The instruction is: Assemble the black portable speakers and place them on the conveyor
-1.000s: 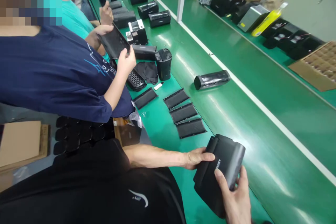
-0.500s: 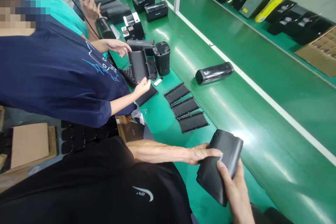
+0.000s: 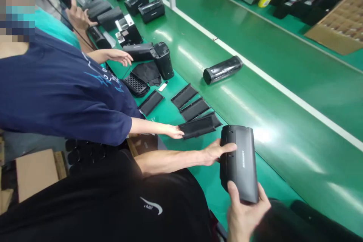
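Note:
Between both my hands is a black plastic housing, held tilted above the green bench. White lettering runs along its smooth face, and slots show near its left edge. My left hand grips the left side, thumb on top and fingers hidden behind. Around the lower end my right hand is closed, with the thumb on the near face and fingers at the right edge. Just beyond lie flat black panels; a co-worker's hand holds another black panel over them.
A glossy black cylindrical unit lies on the green belt. More dark housings stand farther up the line. At bottom right are dark rounded objects. A co-worker in a navy shirt stands close at my left.
My hands have turned the housing more upright, bringing its lettering into view. The co-worker's near hand has moved a black panel toward me, over the laid-out panels; their other hand has let go.

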A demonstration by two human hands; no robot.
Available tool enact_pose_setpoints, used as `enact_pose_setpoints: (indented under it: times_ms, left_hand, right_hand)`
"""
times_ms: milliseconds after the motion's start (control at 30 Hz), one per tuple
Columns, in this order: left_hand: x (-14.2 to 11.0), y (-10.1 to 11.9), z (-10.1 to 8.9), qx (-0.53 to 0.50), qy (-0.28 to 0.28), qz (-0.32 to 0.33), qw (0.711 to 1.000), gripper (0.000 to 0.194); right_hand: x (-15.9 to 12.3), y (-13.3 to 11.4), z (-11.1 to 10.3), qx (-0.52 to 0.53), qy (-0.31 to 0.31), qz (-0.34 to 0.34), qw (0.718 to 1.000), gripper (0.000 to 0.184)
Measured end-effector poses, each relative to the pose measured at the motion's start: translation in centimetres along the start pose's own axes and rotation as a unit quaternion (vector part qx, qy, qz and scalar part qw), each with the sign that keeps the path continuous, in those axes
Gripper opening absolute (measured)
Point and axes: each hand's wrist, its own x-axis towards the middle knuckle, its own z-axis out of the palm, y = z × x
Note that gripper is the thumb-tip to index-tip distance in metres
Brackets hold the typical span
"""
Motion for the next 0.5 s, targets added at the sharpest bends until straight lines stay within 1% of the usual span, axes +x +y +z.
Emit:
enact_pose_setpoints:
  times_ms: [33, 67, 100, 133, 167, 200, 233, 267, 300, 333, 433, 500]
  left_hand:
    - [-0.2, 1.2, -0.8, 0.004, -0.031, -0.025, 0.999, 0.082]
    - [-0.3, 2.5, -1.6, 0.014, -0.041, -0.029, 0.999, 0.096]
    - [-0.3, 3.9, -2.4, 0.049, -0.078, -0.011, 0.996, 0.111]
    - [-0.3, 5.2, -3.0, 0.096, -0.141, 0.005, 0.985, 0.118]
    - [-0.3, 6.3, -3.5, 0.146, -0.204, 0.017, 0.968, 0.117]
    - [-0.3, 7.0, -3.8, 0.190, -0.256, 0.023, 0.947, 0.112]
    - [-0.4, 7.5, -3.9, 0.222, -0.294, 0.025, 0.929, 0.105]
    - [-0.6, 7.6, -3.9, 0.241, -0.312, 0.025, 0.919, 0.098]
    - [-0.8, 7.4, -3.8, 0.250, -0.313, 0.024, 0.916, 0.093]
    - [-1.0, 6.9, -3.7, 0.250, -0.300, 0.025, 0.920, 0.089]
    - [-1.7, 4.8, -3.3, 0.238, -0.232, 0.012, 0.943, 0.086]
    - [-2.2, 3.3, -3.1, 0.196, -0.184, -0.012, 0.963, 0.085]
  right_hand:
    - [0.0, 0.2, -1.6, 0.008, -0.018, 0.021, 1.000, 0.109]
    - [-0.1, 0.3, -3.3, 0.008, -0.038, 0.039, 0.998, 0.108]
    - [-0.5, 0.3, -4.9, -0.003, -0.061, 0.051, 0.997, 0.106]
    - [-1.0, 0.3, -6.3, -0.022, -0.082, 0.057, 0.995, 0.104]
    - [-1.5, 0.1, -7.4, -0.044, -0.100, 0.058, 0.992, 0.103]
    - [-2.1, 0.0, -8.1, -0.060, -0.114, 0.059, 0.990, 0.102]
    - [-2.5, -0.2, -8.4, -0.067, -0.121, 0.063, 0.988, 0.101]
    - [-2.8, -0.2, -8.6, -0.067, -0.123, 0.068, 0.988, 0.101]
    - [-3.0, -0.2, -8.5, -0.063, -0.123, 0.076, 0.988, 0.100]
    - [-3.0, -0.1, -8.5, -0.054, -0.124, 0.087, 0.987, 0.099]
    - [-2.1, 0.6, -8.9, -0.015, -0.138, 0.136, 0.981, 0.098]
    - [-1.2, 1.0, -9.5, -0.016, -0.150, 0.143, 0.978, 0.096]
